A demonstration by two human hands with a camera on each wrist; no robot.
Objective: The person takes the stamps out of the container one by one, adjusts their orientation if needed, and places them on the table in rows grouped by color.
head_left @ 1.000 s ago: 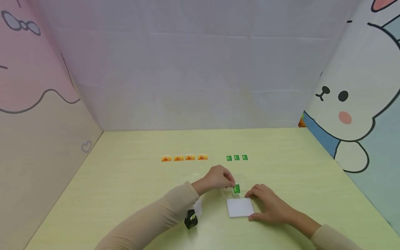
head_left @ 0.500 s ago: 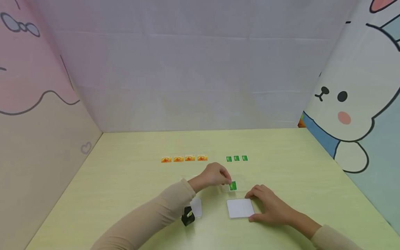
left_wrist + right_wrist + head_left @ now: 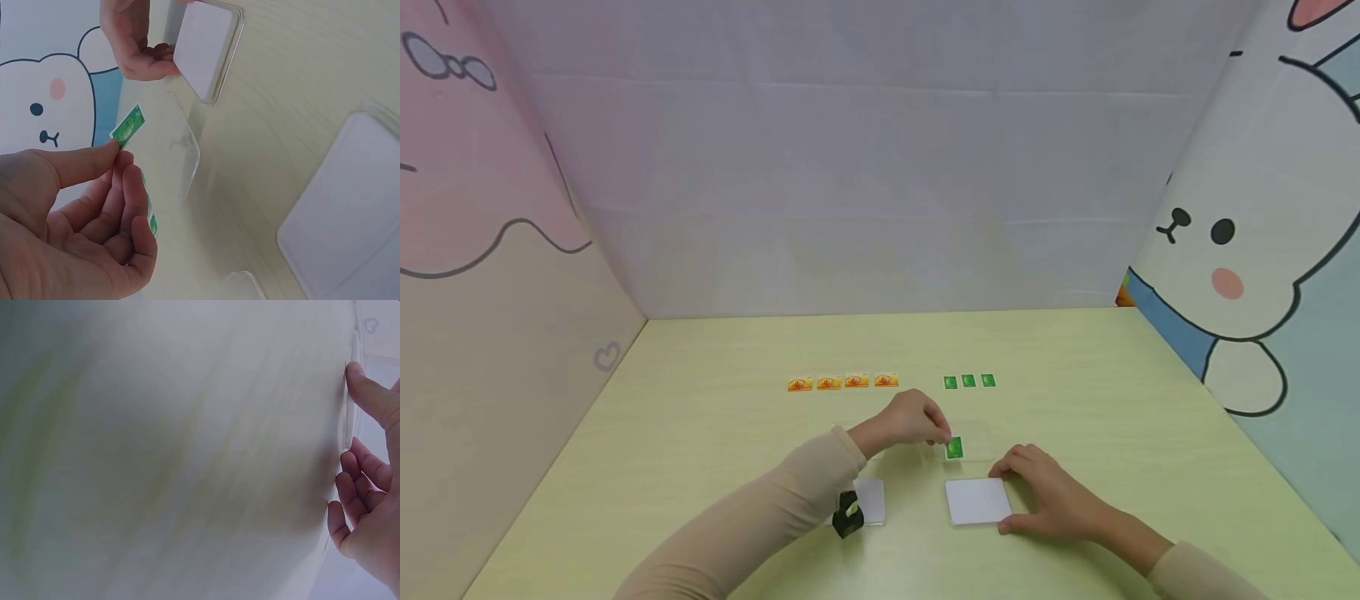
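Observation:
My left hand (image 3: 913, 419) pinches a small green card (image 3: 954, 448) by its corner, between thumb and index finger. In the left wrist view the card (image 3: 128, 127) shows a leaf-like print and a white border, and the other fingers are curled below it. My right hand (image 3: 1048, 496) holds the right side of a white rectangular case (image 3: 977, 501), thumb at the near corner and fingers at the far one. The left wrist view shows the case's clear rim (image 3: 237, 37). A clear plastic lid (image 3: 187, 150) lies beyond this case, close to the pinched card.
A second white case (image 3: 871, 501) lies partly under my left forearm, beside a black wrist mount (image 3: 848, 514). Farther back are a row of several orange cards (image 3: 857, 381) and a row of three green cards (image 3: 968, 381). Printed cloth walls enclose the table (image 3: 700, 433).
My left hand has shifted a little left and away from me with the green card, mostly in the first half second. My right hand stays at the white case.

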